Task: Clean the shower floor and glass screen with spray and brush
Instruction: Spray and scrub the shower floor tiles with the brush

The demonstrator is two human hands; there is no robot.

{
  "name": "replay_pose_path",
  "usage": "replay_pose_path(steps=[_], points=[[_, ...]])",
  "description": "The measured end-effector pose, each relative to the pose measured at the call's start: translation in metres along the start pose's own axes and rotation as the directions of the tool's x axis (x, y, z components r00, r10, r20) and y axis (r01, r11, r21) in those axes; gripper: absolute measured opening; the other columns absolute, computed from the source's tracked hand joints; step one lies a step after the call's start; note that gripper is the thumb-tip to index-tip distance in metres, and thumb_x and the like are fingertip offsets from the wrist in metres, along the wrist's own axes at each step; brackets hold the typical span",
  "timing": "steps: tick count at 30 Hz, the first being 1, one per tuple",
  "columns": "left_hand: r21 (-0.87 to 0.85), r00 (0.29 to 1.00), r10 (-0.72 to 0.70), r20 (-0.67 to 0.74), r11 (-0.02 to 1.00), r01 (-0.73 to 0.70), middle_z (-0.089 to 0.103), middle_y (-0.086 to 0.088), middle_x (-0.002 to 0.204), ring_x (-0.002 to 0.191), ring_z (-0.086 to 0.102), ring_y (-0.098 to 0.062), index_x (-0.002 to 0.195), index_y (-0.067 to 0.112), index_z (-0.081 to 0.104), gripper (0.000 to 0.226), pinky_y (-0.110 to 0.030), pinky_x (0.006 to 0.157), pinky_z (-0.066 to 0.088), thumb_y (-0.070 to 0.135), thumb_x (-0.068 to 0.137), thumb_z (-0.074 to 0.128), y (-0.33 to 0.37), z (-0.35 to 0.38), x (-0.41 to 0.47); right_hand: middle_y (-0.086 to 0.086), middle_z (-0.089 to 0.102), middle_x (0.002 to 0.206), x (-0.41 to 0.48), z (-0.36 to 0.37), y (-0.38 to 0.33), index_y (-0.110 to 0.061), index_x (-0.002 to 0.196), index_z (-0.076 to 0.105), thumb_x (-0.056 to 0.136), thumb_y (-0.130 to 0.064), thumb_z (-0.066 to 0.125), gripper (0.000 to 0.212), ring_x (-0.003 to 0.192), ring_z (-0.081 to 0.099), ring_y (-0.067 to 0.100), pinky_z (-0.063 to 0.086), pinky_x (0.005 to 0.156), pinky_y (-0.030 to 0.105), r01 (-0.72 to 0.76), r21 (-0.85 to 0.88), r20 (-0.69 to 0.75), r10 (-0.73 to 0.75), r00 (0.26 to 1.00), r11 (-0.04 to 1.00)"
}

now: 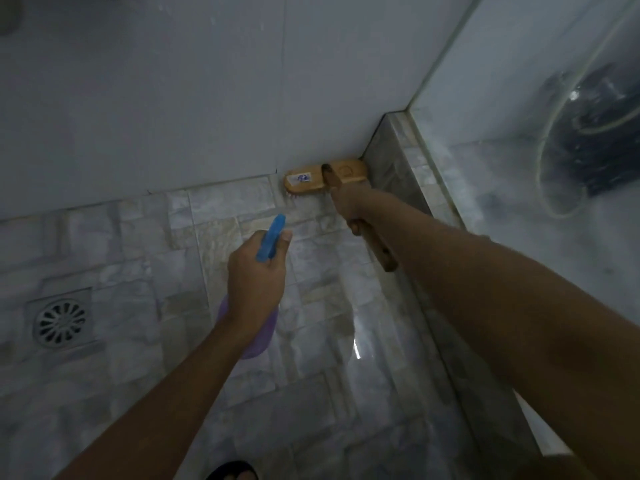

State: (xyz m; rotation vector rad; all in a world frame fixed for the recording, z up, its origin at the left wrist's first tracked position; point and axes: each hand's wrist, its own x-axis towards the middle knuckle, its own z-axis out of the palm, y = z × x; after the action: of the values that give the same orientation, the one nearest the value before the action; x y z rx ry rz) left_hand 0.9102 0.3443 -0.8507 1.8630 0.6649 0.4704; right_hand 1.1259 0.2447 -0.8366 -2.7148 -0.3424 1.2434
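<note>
Fingers (pixel 354 226) of the right hand (pixel 349 206) curl round the brush (pixel 325 178) handle, head down in the far right corner of the shower floor (pixel 311 306) by the glass screen (pixel 519 140). The left hand (pixel 256 275) grips the spray bottle (pixel 272 242). I'd keep the bristles flat, short strokes along the wall (pixel 207 98). The sticker (pixel 302 177) is too blurry to read

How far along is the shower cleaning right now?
Midway, it seems. The floor shines wet in places. The right hand holds the brush against the far corner, while the left hand grips the spray bottle. The glass screen looks hazy, so it is probably left to do.
</note>
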Motion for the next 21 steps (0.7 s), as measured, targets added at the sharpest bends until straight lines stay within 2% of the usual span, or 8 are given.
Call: replay_pose_path(steps=[3,6,8,10,13,15,17,21], points=[[-0.014,1.0,-0.024,0.008,1.0,0.025,0.059,-0.011,0.065,0.058,0.057,-0.029,0.079,0.01,0.061,0.038,-0.047,0.057,0.05,0.043,0.097,0.058,0.001,-0.002,0.001,0.017,0.058,0.081,-0.037,0.029,0.027,0.001,0.129,0.05,0.108,-0.017,0.03,0.034,0.053,0.06,0.032,0.043,0.032,0.025,0.078,-0.075,0.003,-0.078,0.997,0.994],[-0.003,0.998,-0.051,0.021,0.999,0.051,0.055,-0.007,0.06,0.053,0.052,-0.022,0.072,0.011,0.059,0.039,-0.035,0.053,0.044,0.042,0.096,0.06,0.001,-0.01,0.005,0.015,0.065,0.101,-0.084,0.072,0.065,-0.006,0.122,0.054,0.108,-0.04,0.032,0.042,0.074,0.064,0.029,0.054,0.06,0.034,0.07,-0.075,0.098,-0.063,0.993,0.995],[0.016,0.994,-0.112,0.018,0.994,0.111,0.061,-0.015,0.061,0.057,0.06,-0.029,0.071,0.004,0.064,0.047,-0.039,0.055,0.048,0.044,0.094,0.063,-0.009,-0.026,0.009,0.014,0.066,0.108,-0.096,0.089,0.079,-0.011,0.116,0.054,0.105,-0.049,0.034,0.044,0.087,0.066,0.029,0.058,0.077,0.043,0.055,-0.07,0.102,-0.048,0.994,0.996],[0.021,0.983,-0.184,-0.023,0.983,0.184,0.064,-0.017,0.061,0.059,0.064,-0.034,0.074,0.002,0.07,0.049,-0.043,0.056,0.053,0.048,0.091,0.067,-0.02,-0.051,0.013,0.011,0.065,0.107,-0.086,0.081,0.074,-0.012,0.114,0.054,0.105,-0.05,0.034,0.044,0.092,0.067,0.032,0.058,0.081,0.044,0.064,-0.106,0.082,-0.055,0.995,0.992],[0.043,0.969,-0.245,-0.03,0.968,0.246,0.066,-0.004,0.06,0.056,0.064,-0.023,0.08,0.007,0.076,0.045,-0.037,0.058,0.056,0.051,0.087,0.071,-0.031,-0.085,0.013,0.014,0.064,0.107,-0.047,0.051,0.047,-0.01,0.111,0.055,0.105,-0.052,0.033,0.048,0.095,0.067,0.036,0.054,0.083,0.039,0.11,-0.195,0.025,-0.107,0.994,0.975],[0.101,0.968,-0.249,-0.038,0.962,0.252,0.065,-0.003,0.058,0.054,0.063,-0.019,0.068,0.013,0.072,0.043,-0.033,0.058,0.054,0.053,0.085,0.072,-0.036,-0.106,0.013,0.017,0.064,0.109,-0.023,0.038,0.014,-0.014,0.107,0.05,0.103,-0.057,0.032,0.047,0.085,0.067,0.034,0.058,0.078,0.045,0.162,-0.221,0.018,-0.162,0.987,0.962],[0.153,0.964,-0.255,-0.075,0.952,0.264,0.06,-0.005,0.052,0.047,0.056,-0.017,0.054,0.014,0.061,0.049,-0.028,0.051,0.047,0.053,0.082,0.074,-0.041,-0.121,0.012,0.017,0.063,0.106,-0.007,0.035,-0.025,-0.014,0.106,0.049,0.103,-0.058,0.033,0.046,0.079,0.067,0.032,0.06,0.066,0.045,0.234,-0.267,0.07,-0.224,0.972,0.935],[0.162,0.935,-0.312,-0.168,0.927,0.339,0.059,-0.013,0.053,0.046,0.054,-0.02,0.062,0.003,0.065,0.058,-0.037,0.047,0.047,0.057,0.077,0.077,-0.051,-0.155,0.008,0.016,0.066,0.1,-0.001,0.07,-0.132,-0.016,0.106,0.051,0.102,-0.057,0.031,0.045,0.075,0.068,0.03,0.062,0.064,0.043,0.462,-0.357,0.229,-0.404,0.886,0.811]])
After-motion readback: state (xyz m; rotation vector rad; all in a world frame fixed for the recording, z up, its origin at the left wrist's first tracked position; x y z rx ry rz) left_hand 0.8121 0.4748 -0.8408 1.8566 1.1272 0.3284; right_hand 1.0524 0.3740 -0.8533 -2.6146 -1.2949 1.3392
